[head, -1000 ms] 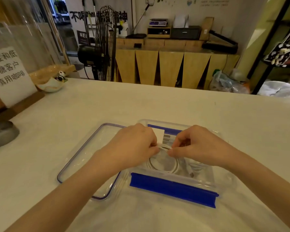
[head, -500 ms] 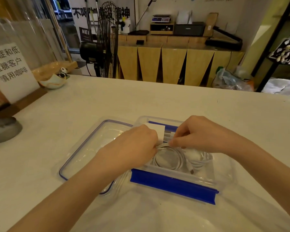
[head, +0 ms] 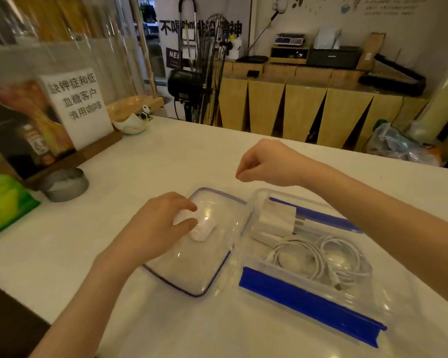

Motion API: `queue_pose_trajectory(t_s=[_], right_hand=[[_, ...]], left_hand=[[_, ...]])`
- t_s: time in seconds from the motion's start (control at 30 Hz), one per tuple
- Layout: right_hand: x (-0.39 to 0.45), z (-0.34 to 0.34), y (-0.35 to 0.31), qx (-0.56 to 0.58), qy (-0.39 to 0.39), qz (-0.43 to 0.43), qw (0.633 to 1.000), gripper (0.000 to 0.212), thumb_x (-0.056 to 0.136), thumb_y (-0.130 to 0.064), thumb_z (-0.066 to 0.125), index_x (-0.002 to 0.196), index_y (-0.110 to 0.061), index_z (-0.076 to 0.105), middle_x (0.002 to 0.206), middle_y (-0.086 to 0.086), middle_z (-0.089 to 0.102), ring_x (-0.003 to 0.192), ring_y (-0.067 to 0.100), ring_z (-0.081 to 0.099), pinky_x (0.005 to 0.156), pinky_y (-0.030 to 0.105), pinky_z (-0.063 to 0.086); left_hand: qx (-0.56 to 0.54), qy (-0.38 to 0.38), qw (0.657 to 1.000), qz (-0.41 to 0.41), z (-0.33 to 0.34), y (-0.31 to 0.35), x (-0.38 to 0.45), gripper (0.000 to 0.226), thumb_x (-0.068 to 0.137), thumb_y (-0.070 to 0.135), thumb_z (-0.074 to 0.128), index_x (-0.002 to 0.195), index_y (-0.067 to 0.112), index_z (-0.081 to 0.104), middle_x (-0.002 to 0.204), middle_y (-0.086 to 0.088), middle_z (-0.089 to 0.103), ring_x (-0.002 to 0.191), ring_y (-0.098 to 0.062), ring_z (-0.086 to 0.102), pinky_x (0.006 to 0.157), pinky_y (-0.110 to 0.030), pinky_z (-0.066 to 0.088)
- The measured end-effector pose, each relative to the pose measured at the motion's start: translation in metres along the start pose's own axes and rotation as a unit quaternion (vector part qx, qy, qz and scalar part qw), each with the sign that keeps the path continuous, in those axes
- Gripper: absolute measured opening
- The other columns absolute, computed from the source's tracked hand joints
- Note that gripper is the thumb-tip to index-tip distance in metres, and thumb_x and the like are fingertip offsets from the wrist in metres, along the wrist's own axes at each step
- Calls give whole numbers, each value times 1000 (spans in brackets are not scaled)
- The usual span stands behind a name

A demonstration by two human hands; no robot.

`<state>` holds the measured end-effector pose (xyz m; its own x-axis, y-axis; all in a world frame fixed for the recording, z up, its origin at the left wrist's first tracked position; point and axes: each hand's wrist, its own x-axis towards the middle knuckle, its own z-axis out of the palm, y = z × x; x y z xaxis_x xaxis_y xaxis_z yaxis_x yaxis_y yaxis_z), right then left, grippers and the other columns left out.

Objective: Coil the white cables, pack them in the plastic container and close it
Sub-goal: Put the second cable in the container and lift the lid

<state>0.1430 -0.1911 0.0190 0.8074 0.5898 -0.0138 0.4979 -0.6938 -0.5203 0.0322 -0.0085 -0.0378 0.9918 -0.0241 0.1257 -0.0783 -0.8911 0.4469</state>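
The clear plastic container (head: 398, 313), with blue clips along its near and far sides, stands open on the white table. Coiled white cables (head: 318, 259) lie inside it, next to a white charger plug (head: 277, 218) at the far left end. The clear lid (head: 204, 267) with a purple seal lies flat just left of the container. My left hand (head: 153, 228) rests on the lid, thumb and forefinger around a small white rounded case (head: 202, 231). My right hand (head: 267, 164) hovers above the container's far left corner, fingertips pinched together and holding nothing.
A printed sign on a wooden stand (head: 78, 107), a round metal tin (head: 65, 184) and a green packet (head: 3, 202) stand along the table's left side. A small bowl with a panda figure (head: 132, 125) sits at the far left. A fan (head: 207, 73) stands beyond the table.
Both hands have left the cables, which now lie coiled in the container. My left hand moved left onto the lid and the white case; my right hand rose above the container.
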Motion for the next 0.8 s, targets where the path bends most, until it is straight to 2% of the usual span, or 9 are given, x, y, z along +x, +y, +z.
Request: queue_pose_trajectory(t_s=[0.07,0.13,0.23,0.37,0.43,0.53,0.63,0.73,0.8], right_hand=[[22,13,2,-38,-21,5,999,21,84,-15,61,102,-7,66,102,8,67,87,19,60,79,26,48],[38,26,5,-80,-57,26,995,27,84,-20,61,105,-3,63,106,13,66,90,24,60,83,33,50],[53,39,10,-128,-96,64,985,35,85,-26,59,109,0,59,108,15,64,96,30,61,87,39,50],[63,49,18,-139,-92,82,983,23,81,-11,60,100,2,65,101,18,69,90,32,65,81,39,53],[64,52,21,-156,-64,81,982,19,78,-5,59,95,0,67,97,16,69,85,31,66,77,38,54],[60,51,21,-187,-7,51,981,15,81,-5,55,91,-3,66,92,15,67,81,30,63,72,37,54],[55,42,19,-183,94,13,978,17,85,-7,51,92,-3,66,91,15,67,80,29,61,73,39,54],[40,19,14,-117,205,-18,972,18,87,-11,50,90,-4,67,86,12,68,78,24,60,71,36,52],[23,3,10,-102,272,-44,956,17,88,-13,51,87,-5,66,82,9,67,74,21,58,65,29,45]], left_hand=[[18,-2,999,-46,6,-18,-6,36,86,28,58,120,18,55,127,-2,53,114,-18,49,92,-23,36],[31,4,993,-118,11,-31,-13,45,87,31,56,129,17,46,131,-5,48,119,-22,46,98,-33,39],[28,38,978,-204,13,-44,-20,48,88,28,54,131,11,41,125,-13,50,114,-28,49,93,-35,41],[20,62,981,-184,14,-54,-21,25,88,15,50,109,9,62,103,-12,62,92,-24,56,74,-26,38],[20,64,985,-158,14,-56,-19,20,87,11,49,97,8,67,95,-11,66,83,-22,55,69,-24,35],[9,75,985,-154,9,-55,-14,19,87,11,51,96,9,67,93,-9,66,81,-19,55,69,-23,36],[-21,159,978,-136,-9,-43,-7,15,87,15,56,95,10,68,89,-9,69,74,-17,56,68,-24,37],[-94,252,958,-99,-35,-23,0,12,87,19,58,92,14,67,76,-2,67,68,-6,59,63,-21,42],[-143,257,953,-73,-48,-10,5,7,87,20,56,90,20,63,81,1,67,75,-6,63,73,-33,51]])
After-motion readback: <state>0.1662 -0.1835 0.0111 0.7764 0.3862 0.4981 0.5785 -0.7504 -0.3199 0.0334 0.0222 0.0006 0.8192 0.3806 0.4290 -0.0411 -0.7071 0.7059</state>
